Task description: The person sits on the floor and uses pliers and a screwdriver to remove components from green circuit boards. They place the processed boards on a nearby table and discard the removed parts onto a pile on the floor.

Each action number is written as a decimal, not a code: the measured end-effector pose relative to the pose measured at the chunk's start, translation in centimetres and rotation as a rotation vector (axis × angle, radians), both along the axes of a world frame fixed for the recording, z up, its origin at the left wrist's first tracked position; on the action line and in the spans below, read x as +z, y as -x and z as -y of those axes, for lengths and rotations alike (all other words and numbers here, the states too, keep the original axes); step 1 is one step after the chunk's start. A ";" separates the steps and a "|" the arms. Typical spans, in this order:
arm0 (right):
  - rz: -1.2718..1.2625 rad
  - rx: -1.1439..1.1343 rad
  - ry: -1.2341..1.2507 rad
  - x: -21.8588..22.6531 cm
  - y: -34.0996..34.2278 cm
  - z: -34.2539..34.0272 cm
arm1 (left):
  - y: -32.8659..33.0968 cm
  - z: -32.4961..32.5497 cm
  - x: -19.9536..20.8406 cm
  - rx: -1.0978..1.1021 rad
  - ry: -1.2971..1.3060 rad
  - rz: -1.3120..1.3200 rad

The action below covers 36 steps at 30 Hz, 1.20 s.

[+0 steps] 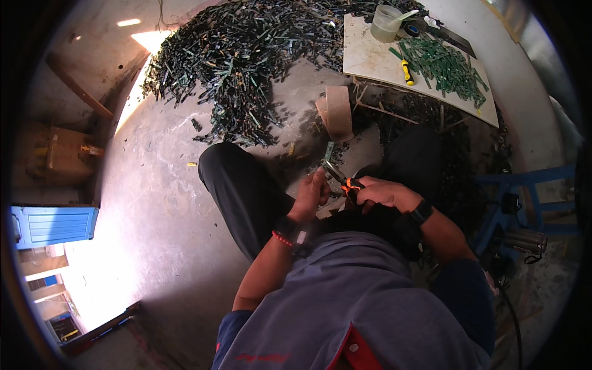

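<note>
My right hand (385, 192) is wrapped round the orange-and-black handles of a pair of pliers (352, 185). The plier jaws point up and left, meeting a narrow green strip (328, 152) that looks like a piece of circuit board. Close beside the jaws, my left hand (312, 193) is closed, with its thumb and fingers at the lower end of the strip. Exactly how the strip sits between fingers and jaws is too small to make out. Both hands are above my lap, between my bent knees.
A large heap of dark strips (246, 58) spreads over the floor ahead. At the far right, a pale board (364, 52) bears green strips (441, 65), a yellow-and-black screwdriver (407, 73) and a plastic cup (385, 23). Brown cardboard (338, 111) stands before me; a blue frame (536, 179) is right.
</note>
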State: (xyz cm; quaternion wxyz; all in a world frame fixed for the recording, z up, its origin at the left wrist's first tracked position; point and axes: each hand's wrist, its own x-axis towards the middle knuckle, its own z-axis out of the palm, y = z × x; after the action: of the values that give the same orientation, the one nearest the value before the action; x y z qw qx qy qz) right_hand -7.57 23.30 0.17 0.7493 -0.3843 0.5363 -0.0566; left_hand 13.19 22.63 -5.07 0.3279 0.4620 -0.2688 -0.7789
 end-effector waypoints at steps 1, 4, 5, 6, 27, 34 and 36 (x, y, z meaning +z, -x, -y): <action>-0.011 0.024 0.020 -0.9 0.2 0.1 | 0.1 0.0 0.0 -0.005 0.004 0.006; -0.012 0.082 0.113 -2.4 0.2 0.2 | 0.2 0.0 0.4 -0.025 0.040 0.037; -0.007 0.097 0.149 -2.5 0.1 0.2 | 0.3 0.0 0.6 -0.034 0.057 0.049; -0.035 0.112 0.165 -2.3 -0.1 0.2 | 0.2 -0.1 0.6 -0.041 0.074 0.063; -0.212 0.355 0.320 -1.3 -0.2 1.6 | 0.4 -0.2 0.6 -0.126 0.183 0.178; -0.125 0.195 0.016 -0.7 0.4 1.3 | 0.7 -0.2 0.2 -0.057 0.157 0.223; -0.164 0.220 0.027 0.0 0.4 1.5 | 0.8 -0.2 -0.9 -0.070 0.237 0.290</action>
State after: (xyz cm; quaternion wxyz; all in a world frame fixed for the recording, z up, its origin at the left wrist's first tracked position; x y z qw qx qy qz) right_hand -7.98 21.77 0.21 0.6995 -0.4539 0.5497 0.0503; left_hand 12.42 22.83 -5.98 0.3106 0.5179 -0.4192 -0.6779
